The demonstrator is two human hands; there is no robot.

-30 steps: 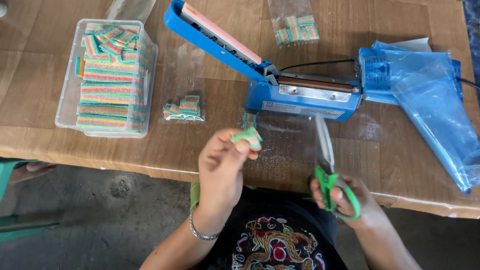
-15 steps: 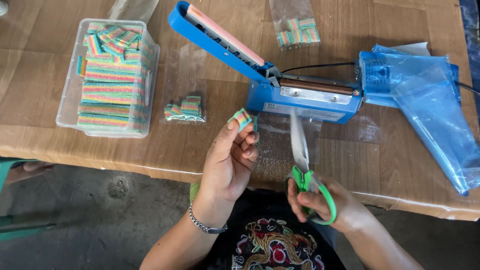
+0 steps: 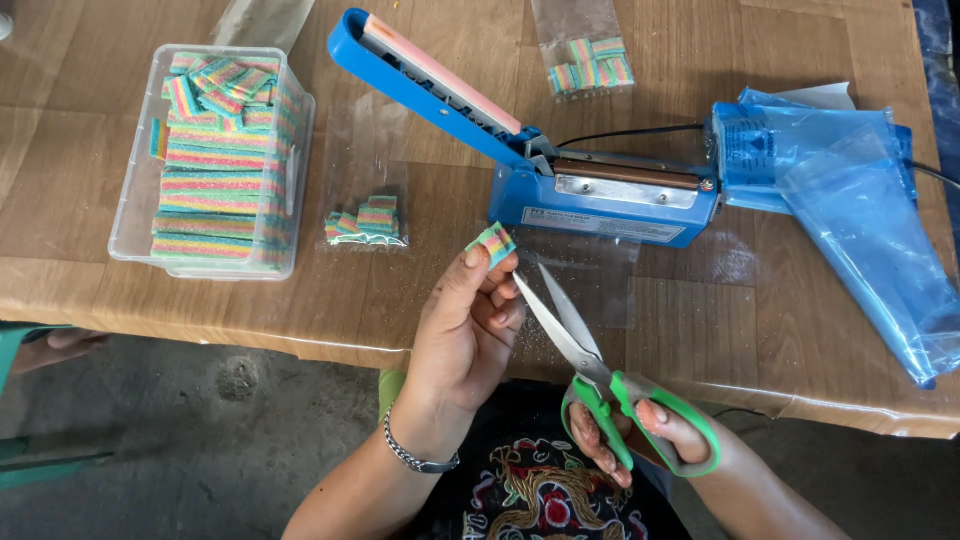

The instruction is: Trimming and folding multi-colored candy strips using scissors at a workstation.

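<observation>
My left hand [image 3: 465, 335] pinches a small rainbow-striped candy strip [image 3: 492, 243] between thumb and fingers, held up over the table's front edge. My right hand [image 3: 640, 435] grips green-handled scissors [image 3: 600, 375]; their blades are spread apart and point up-left toward the candy, with the tips just below and right of it. A clear plastic bag [image 3: 590, 285] lies flat on the table behind the blades.
A clear tub [image 3: 215, 160] full of rainbow candy strips stands at the left. A small filled bag [image 3: 365, 220] lies beside it, another bag [image 3: 590, 60] at the back. A blue heat sealer [image 3: 560, 180] with raised arm sits mid-table. Blue plastic bags [image 3: 860, 210] lie at the right.
My left hand has lifted the candy strip higher. The scissors swung left toward the candy and their blades have opened.
</observation>
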